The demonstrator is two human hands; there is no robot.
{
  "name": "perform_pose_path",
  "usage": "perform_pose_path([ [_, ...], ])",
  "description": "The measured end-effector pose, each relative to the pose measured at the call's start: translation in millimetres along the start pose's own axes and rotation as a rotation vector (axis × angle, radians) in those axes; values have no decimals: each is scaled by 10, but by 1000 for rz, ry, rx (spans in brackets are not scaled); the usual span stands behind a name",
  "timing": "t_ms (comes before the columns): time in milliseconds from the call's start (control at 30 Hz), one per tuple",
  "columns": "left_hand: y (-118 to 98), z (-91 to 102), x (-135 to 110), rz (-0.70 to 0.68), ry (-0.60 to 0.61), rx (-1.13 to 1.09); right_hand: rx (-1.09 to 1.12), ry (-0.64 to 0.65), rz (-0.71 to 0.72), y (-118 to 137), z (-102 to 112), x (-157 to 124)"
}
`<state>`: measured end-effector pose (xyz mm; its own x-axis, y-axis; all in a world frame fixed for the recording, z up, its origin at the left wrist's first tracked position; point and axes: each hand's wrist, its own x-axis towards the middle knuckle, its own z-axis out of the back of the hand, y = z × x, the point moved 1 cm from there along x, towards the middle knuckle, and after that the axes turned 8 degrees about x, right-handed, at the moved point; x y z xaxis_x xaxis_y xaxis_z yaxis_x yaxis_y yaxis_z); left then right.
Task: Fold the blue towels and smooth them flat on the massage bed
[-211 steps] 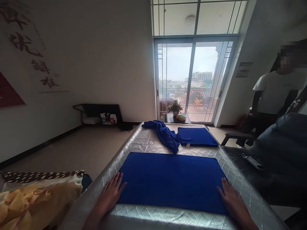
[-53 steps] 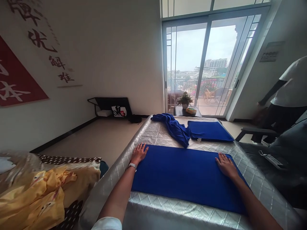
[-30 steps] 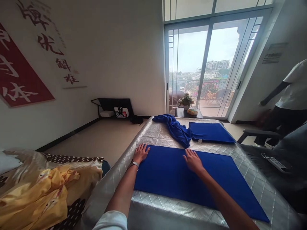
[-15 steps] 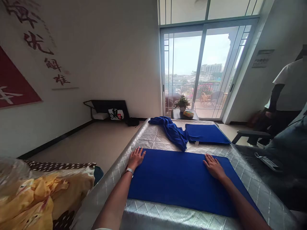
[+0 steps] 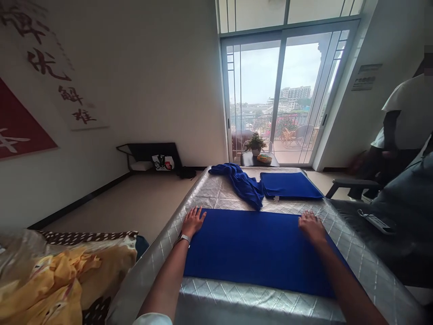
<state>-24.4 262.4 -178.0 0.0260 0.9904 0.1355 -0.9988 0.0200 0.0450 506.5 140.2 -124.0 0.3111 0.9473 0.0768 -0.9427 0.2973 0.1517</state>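
Observation:
A large blue towel (image 5: 257, 246) lies spread flat on the silver quilted mattress (image 5: 219, 198) in front of me. My left hand (image 5: 192, 221) rests open, fingers spread, on the towel's far left corner; a watch sits on that wrist. My right hand (image 5: 311, 227) lies flat and open on the far right corner. Beyond it a crumpled blue towel (image 5: 241, 183) lies heaped beside a folded blue towel (image 5: 289, 185) at the mattress's far end.
A yellow patterned quilt (image 5: 57, 280) is bunched at lower left. A dark chair (image 5: 382, 212) with a remote on it stands right of the mattress; a person in a white shirt (image 5: 402, 122) stands behind it. A potted plant (image 5: 256, 144) sits by the sliding glass door.
My right hand slid from the towel's far right corner to the middle of the far edge and back out to the right corner. The left hand stayed on the far left corner.

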Motion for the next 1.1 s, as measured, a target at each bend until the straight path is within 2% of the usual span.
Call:
perform_pose_path([
  [167, -1, -2, 9, 7, 4, -14, 85, 38, 335, 1175, -202, -209],
  [233, 0, -1, 9, 6, 7, -20, 131, 70, 436, 1551, -313, -290],
  [300, 3, 0, 8, 5, 8, -22, 181, 110, 482, 1773, -410, -339],
  [367, 7, -2, 7, 4, 7, -21, 210, 143, 473, 1827, -477, -346],
  [433, 12, -7, 9, 4, 9, -22, 205, 161, 437, 1728, -513, -314],
  [533, 17, -17, 16, 8, 9, -27, 165, 164, 374, 1325, -526, -209],
  [600, 17, -21, 18, 11, 8, -33, 123, 152, 320, 900, -521, -112],
  [767, 8, 0, 8, 7, 8, -44, 50, 113, 103, -407, -454, 127],
  [867, -1, 24, -1, 7, 13, -44, 29, 115, 13, -933, -359, 191],
  [967, -12, 42, -5, 9, 16, -49, -7, 127, -67, -1024, -237, 192],
  [1033, -19, 47, -7, 12, 18, -55, -37, 83, -97, -835, -161, 162],
  [1100, -23, 48, -8, 16, 18, -61, -39, 17, -44, -471, -115, 103],
])
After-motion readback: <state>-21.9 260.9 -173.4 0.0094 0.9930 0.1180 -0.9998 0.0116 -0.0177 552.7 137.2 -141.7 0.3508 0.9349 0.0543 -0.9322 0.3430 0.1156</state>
